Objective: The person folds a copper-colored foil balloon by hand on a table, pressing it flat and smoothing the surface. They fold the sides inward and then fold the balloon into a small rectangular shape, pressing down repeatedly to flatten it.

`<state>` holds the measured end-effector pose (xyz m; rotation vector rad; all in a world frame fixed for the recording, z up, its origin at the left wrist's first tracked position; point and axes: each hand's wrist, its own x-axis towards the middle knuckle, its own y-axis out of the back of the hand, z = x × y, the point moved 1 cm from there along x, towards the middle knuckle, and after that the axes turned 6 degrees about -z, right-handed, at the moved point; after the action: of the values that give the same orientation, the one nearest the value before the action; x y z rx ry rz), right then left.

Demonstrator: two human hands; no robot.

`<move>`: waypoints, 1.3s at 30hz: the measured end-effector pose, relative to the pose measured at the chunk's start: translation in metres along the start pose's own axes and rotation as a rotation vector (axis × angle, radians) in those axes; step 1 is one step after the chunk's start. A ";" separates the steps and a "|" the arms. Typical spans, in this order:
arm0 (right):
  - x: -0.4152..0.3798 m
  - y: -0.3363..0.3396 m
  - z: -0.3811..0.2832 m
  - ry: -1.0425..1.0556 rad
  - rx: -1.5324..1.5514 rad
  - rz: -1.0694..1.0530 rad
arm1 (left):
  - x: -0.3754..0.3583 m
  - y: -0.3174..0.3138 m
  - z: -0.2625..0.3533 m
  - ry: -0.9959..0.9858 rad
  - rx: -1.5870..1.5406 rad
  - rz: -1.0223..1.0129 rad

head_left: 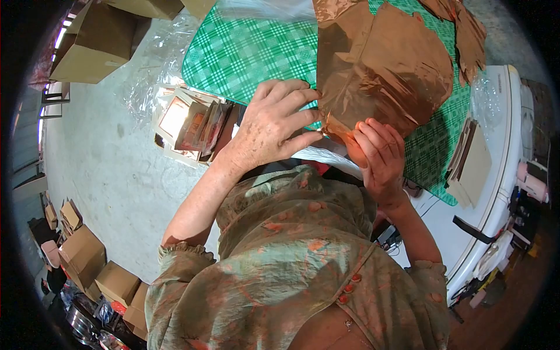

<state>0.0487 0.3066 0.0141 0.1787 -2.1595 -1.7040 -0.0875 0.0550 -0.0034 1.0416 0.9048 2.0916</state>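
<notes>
A thin, shiny copper-brown plastic sheet (pixel 385 64) lies crumpled over the green checked tablecloth (pixel 251 58), its near part gathered to a narrow bunch above my lap. My left hand (pixel 277 119), palm down, has its thumb and fingertips closed on the left side of that bunch. Just to the right, my right hand (pixel 379 154) is closed with curled fingers on the same gathered edge, which shows orange where light passes through. Whitish plastic (pixel 329 158) lies beneath both hands. Another torn brown piece (pixel 466 44) hangs near the cloth's far right corner.
Left of the cloth stands an open box (pixel 195 125) of flat cardboard pieces. Clear film (pixel 265 9) lies at the far edge. On the white surface to the right are stacked cards (pixel 469 163) and clear wrap (pixel 487 99). Cartons (pixel 84 256) line the floor at left.
</notes>
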 end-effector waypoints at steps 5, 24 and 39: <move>0.000 0.000 0.001 0.017 -0.013 0.006 | 0.000 0.001 0.000 0.000 -0.001 -0.006; 0.005 0.001 -0.006 0.054 -0.039 0.049 | 0.002 0.001 0.002 -0.010 0.042 -0.027; 0.005 0.033 0.088 -0.380 -0.297 0.193 | 0.007 0.002 0.007 -0.001 0.070 -0.034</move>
<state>0.0159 0.3929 0.0300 -0.4531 -2.0482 -2.0394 -0.0860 0.0616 0.0042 1.0555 0.9954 2.0440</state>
